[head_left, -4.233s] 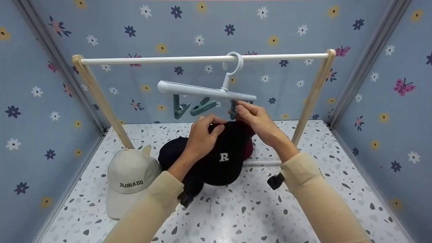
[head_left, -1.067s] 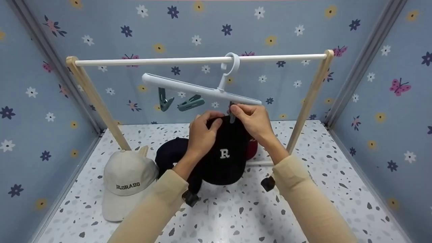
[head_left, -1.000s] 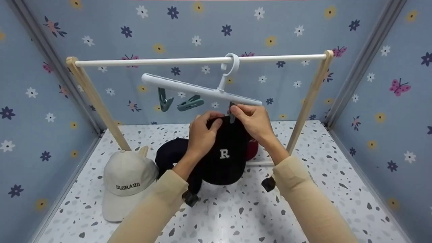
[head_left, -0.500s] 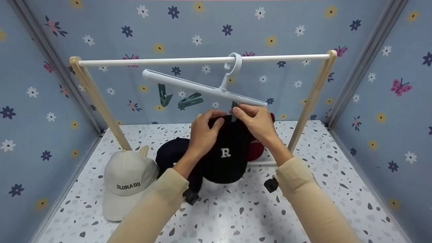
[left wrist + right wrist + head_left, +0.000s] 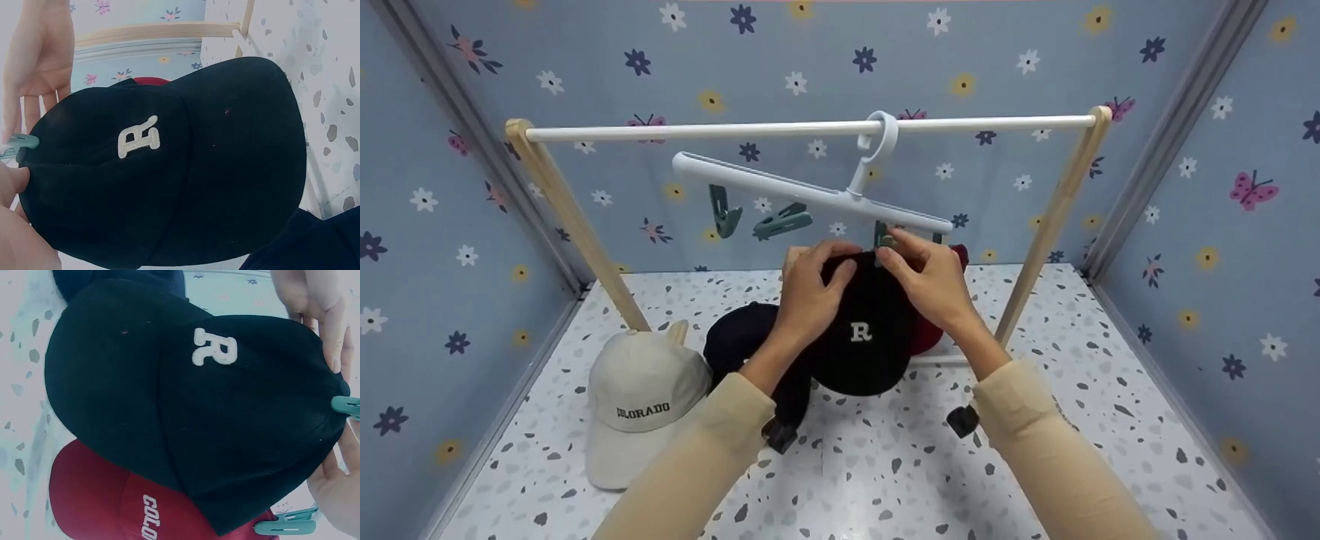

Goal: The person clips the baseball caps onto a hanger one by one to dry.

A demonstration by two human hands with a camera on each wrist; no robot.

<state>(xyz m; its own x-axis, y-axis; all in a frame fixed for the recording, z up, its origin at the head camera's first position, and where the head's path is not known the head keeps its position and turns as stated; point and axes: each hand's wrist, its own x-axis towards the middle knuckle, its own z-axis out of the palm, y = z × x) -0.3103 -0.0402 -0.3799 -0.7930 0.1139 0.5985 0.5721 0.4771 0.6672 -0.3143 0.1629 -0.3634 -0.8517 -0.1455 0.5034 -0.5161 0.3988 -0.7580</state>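
Between my two hands: black cap [image 5: 866,360], green clip [image 5: 346,406] biting its crown top | left hand [image 5: 814,291]: I pinch the crown's edge, thumb in front | right hand [image 5: 934,285]: fingers loosely extended beside the clip, seemingly gripping nothing | handling: probably light, soft, floppy, hardly slippery; best held near the clip

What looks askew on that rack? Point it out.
The white hanger hangs tilted on the rail, its right end low. The black cap and red cap are clipped on that side, while both left clips hold nothing; uneven weight probably explains it.
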